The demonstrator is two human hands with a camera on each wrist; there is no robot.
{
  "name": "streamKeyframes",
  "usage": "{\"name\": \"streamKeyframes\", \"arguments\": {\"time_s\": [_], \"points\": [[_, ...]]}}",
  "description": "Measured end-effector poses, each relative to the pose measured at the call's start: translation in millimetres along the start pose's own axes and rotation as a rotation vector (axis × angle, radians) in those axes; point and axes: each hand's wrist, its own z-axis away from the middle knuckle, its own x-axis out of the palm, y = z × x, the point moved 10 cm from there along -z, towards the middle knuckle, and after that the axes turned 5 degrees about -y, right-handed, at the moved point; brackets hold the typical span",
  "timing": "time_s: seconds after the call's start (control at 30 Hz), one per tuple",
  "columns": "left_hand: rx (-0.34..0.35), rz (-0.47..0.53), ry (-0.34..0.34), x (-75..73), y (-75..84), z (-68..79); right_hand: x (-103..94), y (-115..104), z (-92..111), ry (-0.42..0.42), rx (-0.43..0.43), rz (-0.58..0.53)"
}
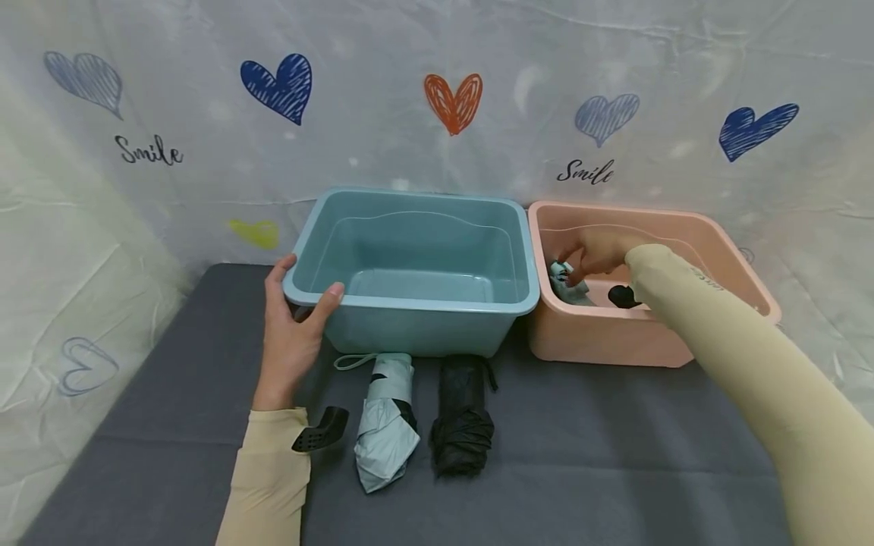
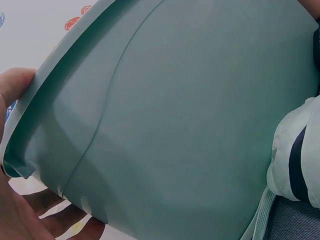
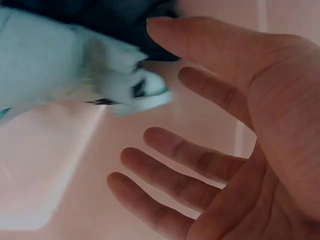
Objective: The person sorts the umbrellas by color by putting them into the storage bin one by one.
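Note:
At its front left corner, my left hand [image 1: 290,341] grips the blue plastic bin [image 1: 416,332], thumb over the rim and fingers round the outside. My right hand [image 1: 601,250] is inside the pink plastic bin [image 1: 608,341]. In the right wrist view its fingers are spread and hold nothing, close beside a pale green folded umbrella [image 3: 45,60]. A dark fabric thing [image 3: 120,20] lies against that umbrella; the head view has a black rounded end [image 1: 623,297] under the right wrist.
A light blue-green folded umbrella [image 1: 385,432] and a black folded umbrella [image 1: 463,425] lie side by side before the blue bin, on the dark grey table cover [image 1: 560,470]. Behind the bins hangs a white sheet [image 1: 382,91] printed with hearts.

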Motion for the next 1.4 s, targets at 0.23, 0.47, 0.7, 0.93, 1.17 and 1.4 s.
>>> {"name": "streamKeyframes", "arguments": {"time_s": [0.23,0.47,0.7,0.93,1.17,1.4], "points": [[0.007,0.004,0.006,1.5,1.1,0.3,27.8,22,-4,-0.146,0.081,-0.085],[0.005,-0.004,0.013,-0.7,-0.7,0.5,43.7,43,-16,-0.282,0.16,-0.062],[0.006,-0.006,0.014,0.6,-0.5,0.6,39.6,42,-9,-0.259,0.175,-0.107],[0.005,-0.006,0.011,1.3,-0.4,0.7,38.4,36,-4,-0.238,0.163,-0.046],[0.003,-0.008,0.006,0.5,-0.4,1.0,47.5,58,-25,-0.29,0.142,-0.019],[0.005,-0.017,0.011,0.0,0.1,1.0,53.4,30,-1,-0.372,0.165,-0.001]]}}
